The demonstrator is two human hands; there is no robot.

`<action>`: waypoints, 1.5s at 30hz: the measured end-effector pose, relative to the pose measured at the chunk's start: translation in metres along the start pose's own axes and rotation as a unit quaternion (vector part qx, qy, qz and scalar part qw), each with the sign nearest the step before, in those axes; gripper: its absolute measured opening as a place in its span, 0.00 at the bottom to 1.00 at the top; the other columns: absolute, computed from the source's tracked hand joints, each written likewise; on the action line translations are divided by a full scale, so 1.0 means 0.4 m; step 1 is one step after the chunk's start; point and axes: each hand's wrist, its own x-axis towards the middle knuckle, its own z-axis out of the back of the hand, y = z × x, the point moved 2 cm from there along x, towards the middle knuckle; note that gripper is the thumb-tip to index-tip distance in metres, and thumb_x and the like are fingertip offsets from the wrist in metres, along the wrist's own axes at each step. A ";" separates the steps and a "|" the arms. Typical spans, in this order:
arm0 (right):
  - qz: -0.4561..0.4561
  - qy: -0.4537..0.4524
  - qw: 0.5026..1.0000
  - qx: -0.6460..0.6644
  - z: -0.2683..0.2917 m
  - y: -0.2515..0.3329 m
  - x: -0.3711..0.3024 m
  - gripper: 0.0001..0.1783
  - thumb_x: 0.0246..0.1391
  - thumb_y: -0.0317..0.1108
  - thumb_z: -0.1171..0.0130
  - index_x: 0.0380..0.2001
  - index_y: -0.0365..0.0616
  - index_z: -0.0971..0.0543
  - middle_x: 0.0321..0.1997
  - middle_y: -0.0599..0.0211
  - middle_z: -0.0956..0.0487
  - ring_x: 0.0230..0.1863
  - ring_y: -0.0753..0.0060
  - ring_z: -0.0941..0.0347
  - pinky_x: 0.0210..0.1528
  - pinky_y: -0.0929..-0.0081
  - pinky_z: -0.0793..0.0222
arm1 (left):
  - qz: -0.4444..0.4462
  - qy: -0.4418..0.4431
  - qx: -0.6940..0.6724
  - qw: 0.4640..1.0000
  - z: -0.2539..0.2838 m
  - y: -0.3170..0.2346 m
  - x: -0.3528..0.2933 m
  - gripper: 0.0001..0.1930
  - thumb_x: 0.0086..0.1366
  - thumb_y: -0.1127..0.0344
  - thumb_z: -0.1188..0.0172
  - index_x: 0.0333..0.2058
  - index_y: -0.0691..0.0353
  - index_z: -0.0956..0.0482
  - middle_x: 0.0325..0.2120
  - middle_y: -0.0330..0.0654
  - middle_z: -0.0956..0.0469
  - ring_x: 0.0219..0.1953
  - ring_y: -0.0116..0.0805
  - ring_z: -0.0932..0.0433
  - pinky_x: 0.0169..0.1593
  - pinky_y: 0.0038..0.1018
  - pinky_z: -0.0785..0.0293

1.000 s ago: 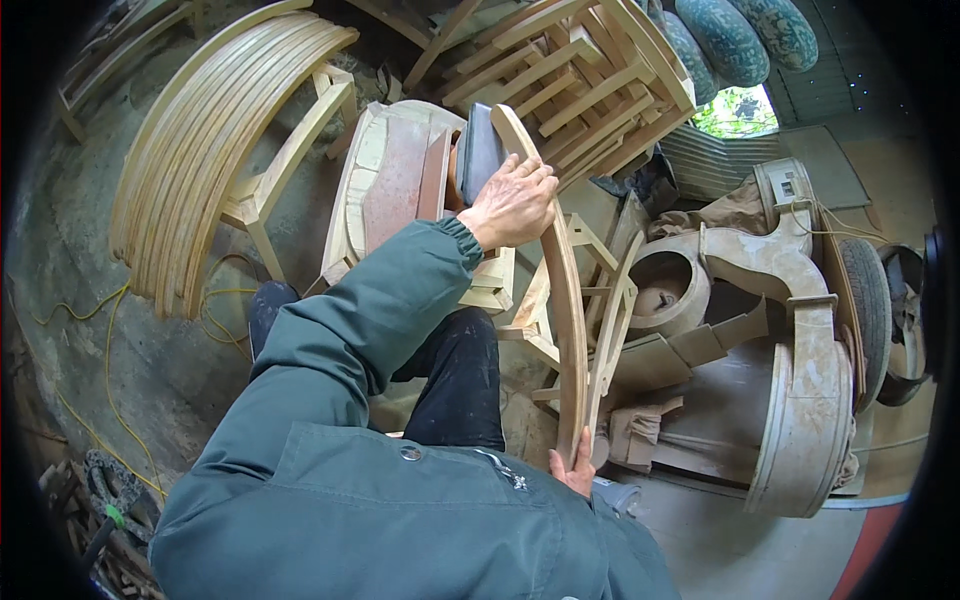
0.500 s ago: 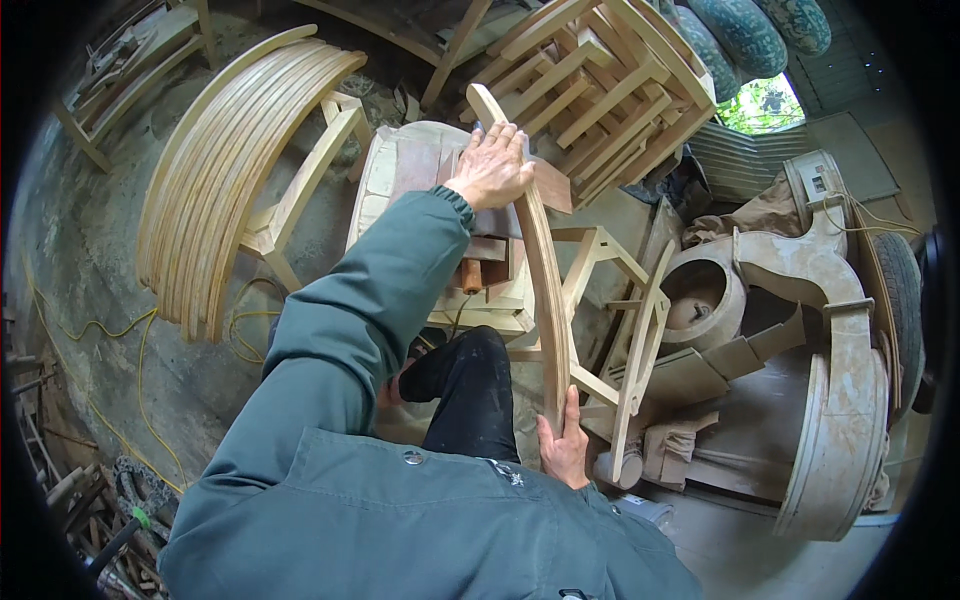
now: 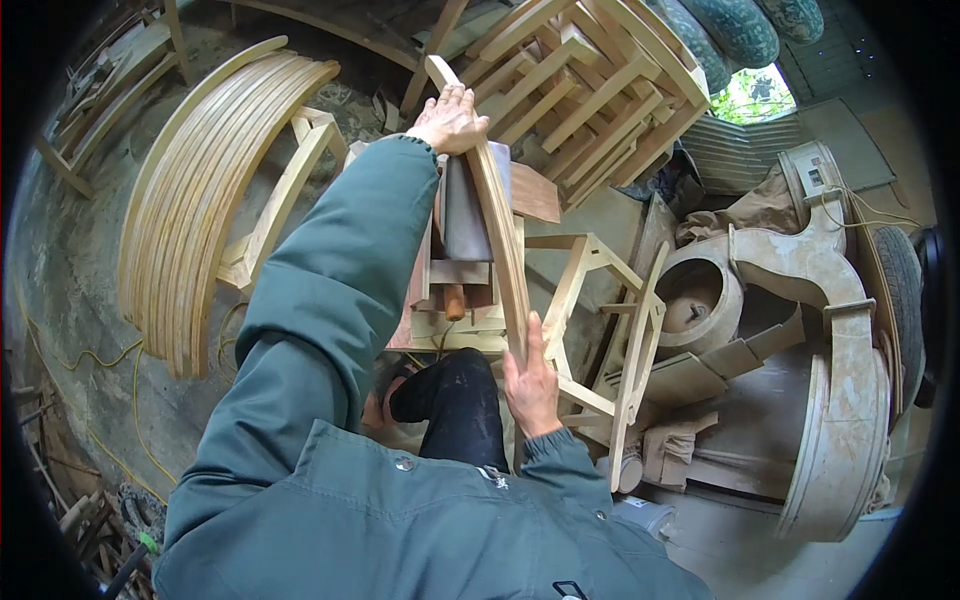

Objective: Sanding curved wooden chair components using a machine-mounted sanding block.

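A long curved wooden strip (image 3: pixel 497 235) runs from far to near, slanting slightly right toward me. My left hand (image 3: pixel 450 122) is closed over its far part, fingers lying across the top. At the near end, my right hand (image 3: pixel 532 385) grips the strip from the right side; some of its fingers are hidden. Beneath and left of the strip is a wood-framed machine with a grey belt-like surface (image 3: pixel 466 225). A round orange-brown wooden handle (image 3: pixel 454 302) sticks out of its near side. Whether the strip touches the grey surface, I cannot tell.
Several matching curved strips (image 3: pixel 215 200) stand stacked at left beside a pale wooden frame (image 3: pixel 285 195). Stacked wooden frames (image 3: pixel 600 90) rise at the far right. Another frame (image 3: pixel 640 340) stands right of my right hand, near a large dusty machine (image 3: pixel 840 330). A yellow cord (image 3: pixel 138 410) crosses the floor.
Both hands and the strip have moved left, with the near end shifting farther from me. More of the grey surface now shows beside the strip.
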 end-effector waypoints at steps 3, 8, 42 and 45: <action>-0.004 -0.003 1.000 0.012 -0.015 0.019 0.072 0.49 0.64 0.35 0.38 0.80 0.63 0.54 0.52 0.31 0.19 0.47 0.27 0.18 0.48 0.42 0.20 | -0.004 0.000 0.004 1.000 -0.025 -0.038 -0.009 0.42 0.73 0.44 0.53 0.73 0.74 0.45 0.75 0.64 0.48 0.79 0.56 0.53 0.77 0.55 0.51; -0.001 0.017 0.998 0.056 0.017 -0.012 0.017 0.49 0.63 0.34 0.38 0.80 0.61 0.53 0.55 0.32 0.19 0.49 0.29 0.19 0.50 0.44 0.21 | -0.007 0.038 0.021 0.999 -0.021 -0.100 -0.072 0.43 0.72 0.43 0.57 0.75 0.72 0.49 0.77 0.60 0.52 0.80 0.54 0.57 0.79 0.55 0.60; 0.057 -0.029 0.996 0.062 0.136 0.031 -0.218 0.47 0.59 0.28 0.36 0.78 0.44 0.46 0.59 0.34 0.22 0.53 0.28 0.21 0.51 0.47 0.21 | 0.016 0.071 -0.032 0.997 -0.016 -0.079 -0.030 0.42 0.69 0.47 0.55 0.73 0.72 0.46 0.76 0.61 0.48 0.79 0.54 0.52 0.78 0.52 0.56; 0.056 -0.025 0.997 0.038 0.139 0.008 -0.227 0.48 0.56 0.27 0.33 0.77 0.44 0.44 0.51 0.38 0.19 0.47 0.31 0.19 0.45 0.48 0.21 | 0.013 0.053 -0.029 0.998 -0.022 -0.023 0.018 0.40 0.70 0.47 0.53 0.70 0.74 0.41 0.74 0.65 0.45 0.77 0.58 0.48 0.76 0.50 0.48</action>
